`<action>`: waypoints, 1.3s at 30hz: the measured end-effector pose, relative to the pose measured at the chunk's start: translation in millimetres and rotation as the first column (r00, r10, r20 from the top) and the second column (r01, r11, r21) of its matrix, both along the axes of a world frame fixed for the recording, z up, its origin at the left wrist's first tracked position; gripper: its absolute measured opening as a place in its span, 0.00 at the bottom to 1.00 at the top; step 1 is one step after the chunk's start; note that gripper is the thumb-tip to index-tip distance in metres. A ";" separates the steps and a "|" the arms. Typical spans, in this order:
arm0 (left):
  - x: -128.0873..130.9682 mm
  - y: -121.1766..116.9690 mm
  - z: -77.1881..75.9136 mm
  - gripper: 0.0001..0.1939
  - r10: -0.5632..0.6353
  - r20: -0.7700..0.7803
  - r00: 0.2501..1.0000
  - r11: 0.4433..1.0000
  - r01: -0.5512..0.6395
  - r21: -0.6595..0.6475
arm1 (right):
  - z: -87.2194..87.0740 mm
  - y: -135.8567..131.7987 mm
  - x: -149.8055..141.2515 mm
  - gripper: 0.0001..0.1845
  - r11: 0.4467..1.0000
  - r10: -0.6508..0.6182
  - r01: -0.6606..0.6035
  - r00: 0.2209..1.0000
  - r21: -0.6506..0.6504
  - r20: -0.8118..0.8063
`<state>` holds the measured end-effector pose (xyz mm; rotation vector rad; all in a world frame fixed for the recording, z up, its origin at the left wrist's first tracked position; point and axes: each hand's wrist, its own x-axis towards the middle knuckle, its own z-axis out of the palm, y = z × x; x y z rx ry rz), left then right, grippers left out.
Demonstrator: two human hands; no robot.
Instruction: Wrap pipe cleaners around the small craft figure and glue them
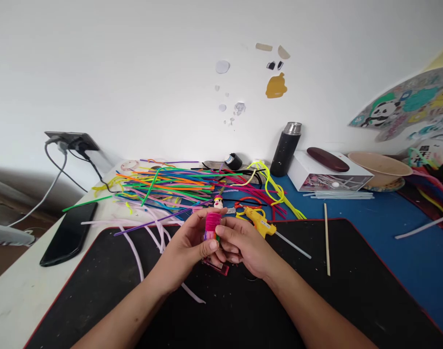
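Observation:
Between my hands is a small pipe-cleaner piece (213, 222), wound in tight magenta coils at its upper part, with pink, purple and green bits lower down. My left hand (192, 242) grips it from the left, thumb across the lower part. From the right, the thumb and fingers of my right hand (239, 240) close on it. My fingers hide part of the piece. Just behind it stands a small white figure with a yellow and red top (218, 202). A yellow glue gun (260, 222) with a clear glue stick lies beyond my right hand. Under my hands is a dark red object (221, 268), partly covered.
Many coloured pipe cleaners (170, 184) spread along the wall. A phone (69, 232) lies at left, a wooden stick (327, 240) on the black mat (279, 310) at right. Behind stand a black flask (286, 149), a white drawer box (326, 169) and a beige bowl (379, 167).

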<state>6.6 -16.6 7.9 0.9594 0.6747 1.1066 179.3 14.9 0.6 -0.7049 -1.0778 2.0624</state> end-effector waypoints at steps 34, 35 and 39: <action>-17.9 5.3 -0.1 0.21 0.408 -0.663 0.628 0.839 0.028 0.543 | -2.1 1.9 6.1 0.16 0.887 -0.282 0.021 0.816 0.462 0.505; -17.9 5.3 0.5 0.20 0.394 -0.661 0.638 0.852 0.016 0.523 | -1.4 2.1 6.5 0.16 0.892 -0.274 0.029 0.827 0.451 0.490; -17.5 5.3 3.7 0.20 0.320 -0.613 0.722 0.905 -0.040 0.424 | 2.7 2.6 7.5 0.21 0.930 -0.218 0.047 0.868 0.364 0.446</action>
